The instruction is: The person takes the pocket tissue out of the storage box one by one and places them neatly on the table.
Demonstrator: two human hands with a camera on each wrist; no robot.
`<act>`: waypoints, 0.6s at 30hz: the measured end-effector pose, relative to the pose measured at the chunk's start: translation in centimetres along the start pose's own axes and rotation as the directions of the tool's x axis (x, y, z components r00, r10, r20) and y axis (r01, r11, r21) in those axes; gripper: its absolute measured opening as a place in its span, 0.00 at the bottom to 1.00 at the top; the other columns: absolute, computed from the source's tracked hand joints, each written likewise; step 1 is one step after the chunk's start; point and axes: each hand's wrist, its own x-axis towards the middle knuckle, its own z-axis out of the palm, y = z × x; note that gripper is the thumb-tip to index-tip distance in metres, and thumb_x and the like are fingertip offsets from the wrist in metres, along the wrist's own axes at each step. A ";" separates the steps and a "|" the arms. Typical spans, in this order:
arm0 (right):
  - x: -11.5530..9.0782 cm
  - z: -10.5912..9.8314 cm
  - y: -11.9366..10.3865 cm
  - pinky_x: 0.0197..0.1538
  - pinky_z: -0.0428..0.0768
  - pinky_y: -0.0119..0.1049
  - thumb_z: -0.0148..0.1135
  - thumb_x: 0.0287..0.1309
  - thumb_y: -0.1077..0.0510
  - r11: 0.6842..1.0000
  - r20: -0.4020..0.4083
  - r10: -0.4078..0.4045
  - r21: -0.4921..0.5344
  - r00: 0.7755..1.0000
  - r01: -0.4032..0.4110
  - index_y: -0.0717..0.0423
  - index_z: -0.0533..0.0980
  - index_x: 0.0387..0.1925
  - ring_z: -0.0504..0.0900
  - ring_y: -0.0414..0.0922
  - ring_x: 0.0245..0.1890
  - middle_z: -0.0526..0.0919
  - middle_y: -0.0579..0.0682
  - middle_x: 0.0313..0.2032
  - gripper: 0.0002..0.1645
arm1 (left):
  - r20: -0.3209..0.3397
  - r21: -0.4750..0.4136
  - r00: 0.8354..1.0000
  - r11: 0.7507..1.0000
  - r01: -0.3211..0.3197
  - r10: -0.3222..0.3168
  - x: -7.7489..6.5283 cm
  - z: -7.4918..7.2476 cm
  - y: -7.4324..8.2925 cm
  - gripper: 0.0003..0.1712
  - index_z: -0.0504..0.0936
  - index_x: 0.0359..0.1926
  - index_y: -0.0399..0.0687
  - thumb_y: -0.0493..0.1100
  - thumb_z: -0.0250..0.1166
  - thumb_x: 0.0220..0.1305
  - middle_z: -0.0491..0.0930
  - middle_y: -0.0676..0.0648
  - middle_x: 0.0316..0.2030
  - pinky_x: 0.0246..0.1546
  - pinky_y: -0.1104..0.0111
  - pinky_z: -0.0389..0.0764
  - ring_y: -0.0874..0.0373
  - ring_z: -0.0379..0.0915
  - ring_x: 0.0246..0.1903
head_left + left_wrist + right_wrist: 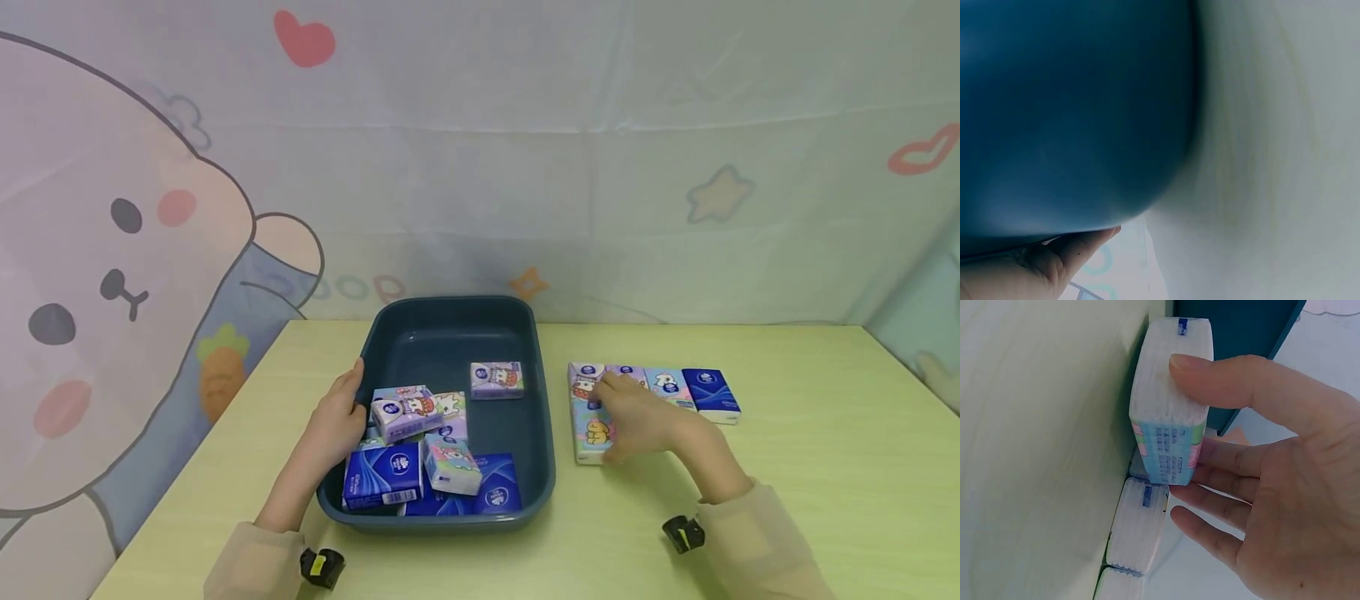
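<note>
My left hand holds the left rim of a dark blue plastic bin, fingers along its outer wall. In the left wrist view, that hand's fingers lie beside the bin's curved side. To the right of the bin, my right hand grips a pastel tissue pack with a yellow cartoon animal. The right wrist view shows the thumb against the pack's white end and the other fingers at its far side. Behind it lies a row of tissue packs, including a light blue one and a dark blue one.
Inside the bin, several tissue packs are heaped at the near left, among them a dark blue pack and a purple pack. Another purple pack lies apart at the bin's right side. A cartoon-printed cloth hangs behind the table.
</note>
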 end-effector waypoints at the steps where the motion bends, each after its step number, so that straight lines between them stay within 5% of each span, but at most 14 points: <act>1: 0.0 0.0 -0.1 0.57 0.71 0.49 0.75 0.30 0.53 1.000 0.001 0.000 -0.003 1.000 0.000 0.63 0.68 0.48 0.69 0.49 0.47 0.71 0.53 0.44 0.40 | -0.001 0.002 1.000 1.000 -0.002 0.002 0.0 0.0 0.0 0.35 0.43 0.70 0.39 0.34 0.42 0.64 0.48 0.34 0.69 0.63 0.44 0.56 0.35 0.46 0.67; 18: 0.2 0.4 -0.2 0.62 0.66 0.52 0.75 0.30 0.55 0.998 0.030 0.064 0.012 0.997 -0.064 0.63 0.65 0.49 0.65 0.53 0.52 0.68 0.55 0.48 0.42 | -0.003 0.016 1.000 1.000 -0.001 0.001 0.0 0.0 0.1 0.35 0.43 0.70 0.39 0.34 0.42 0.63 0.48 0.33 0.69 0.63 0.45 0.57 0.35 0.47 0.67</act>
